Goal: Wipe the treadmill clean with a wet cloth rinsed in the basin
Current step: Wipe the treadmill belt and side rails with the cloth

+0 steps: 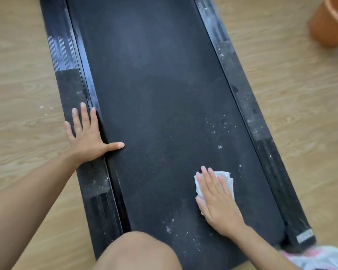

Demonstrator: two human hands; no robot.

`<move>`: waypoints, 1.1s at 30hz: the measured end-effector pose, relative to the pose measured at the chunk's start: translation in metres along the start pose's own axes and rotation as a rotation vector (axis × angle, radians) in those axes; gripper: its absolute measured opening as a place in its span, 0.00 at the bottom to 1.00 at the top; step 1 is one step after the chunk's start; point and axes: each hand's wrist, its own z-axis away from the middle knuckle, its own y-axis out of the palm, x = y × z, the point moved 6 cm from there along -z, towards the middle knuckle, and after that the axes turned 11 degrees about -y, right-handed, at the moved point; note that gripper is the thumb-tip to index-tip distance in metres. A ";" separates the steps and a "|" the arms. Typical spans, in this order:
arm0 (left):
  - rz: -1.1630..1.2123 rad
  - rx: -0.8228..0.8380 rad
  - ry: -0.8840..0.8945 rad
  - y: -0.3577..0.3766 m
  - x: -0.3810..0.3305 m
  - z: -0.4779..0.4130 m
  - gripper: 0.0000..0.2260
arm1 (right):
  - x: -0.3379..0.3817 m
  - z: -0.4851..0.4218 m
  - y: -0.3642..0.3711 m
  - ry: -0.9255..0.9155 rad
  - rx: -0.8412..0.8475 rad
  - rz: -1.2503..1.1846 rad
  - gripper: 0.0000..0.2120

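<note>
The black treadmill belt [160, 106] runs away from me between two dusty side rails, with white specks scattered on its near right part. My right hand [216, 199] lies flat with straight fingers on a white folded cloth [225, 179] and presses it onto the belt near the right rail. My left hand [86, 133] rests flat with spread fingers on the left side rail [70, 88], its thumb reaching onto the belt. An orange basin [332, 22] stands on the floor at the top right, partly cut off by the frame edge.
Light wooden floor [20, 94] surrounds the treadmill, with a few white crumbs left of the rail. My bare knee [137, 252] sits at the belt's near end. A white and pink piece of fabric [320, 258] lies at the bottom right corner.
</note>
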 end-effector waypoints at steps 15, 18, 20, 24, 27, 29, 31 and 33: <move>-0.012 -0.002 0.004 -0.004 -0.002 0.002 0.69 | -0.091 -0.155 -0.070 0.093 -0.137 0.060 0.31; -0.005 -0.006 0.006 -0.006 -0.005 0.004 0.68 | -0.063 -0.004 -0.020 0.100 -0.011 0.019 0.31; -0.001 -0.022 -0.012 -0.005 -0.003 0.005 0.68 | -0.063 0.031 -0.007 0.064 0.062 0.005 0.32; -0.011 -0.046 -0.024 -0.001 -0.005 -0.002 0.68 | -0.111 -0.091 -0.044 0.084 -0.041 0.036 0.33; 0.004 -0.074 -0.026 0.005 -0.003 -0.005 0.67 | -0.164 -0.213 -0.099 0.191 -0.191 0.063 0.36; 0.012 -0.079 -0.033 0.004 -0.002 -0.003 0.67 | -0.180 -0.255 -0.122 0.216 -0.215 0.111 0.38; -0.003 -0.067 -0.033 0.000 -0.004 -0.001 0.68 | -0.180 -0.257 -0.128 0.202 -0.210 0.089 0.40; -0.008 -0.039 -0.034 -0.003 -0.003 0.000 0.68 | -0.167 -0.215 -0.112 0.182 -0.174 0.053 0.40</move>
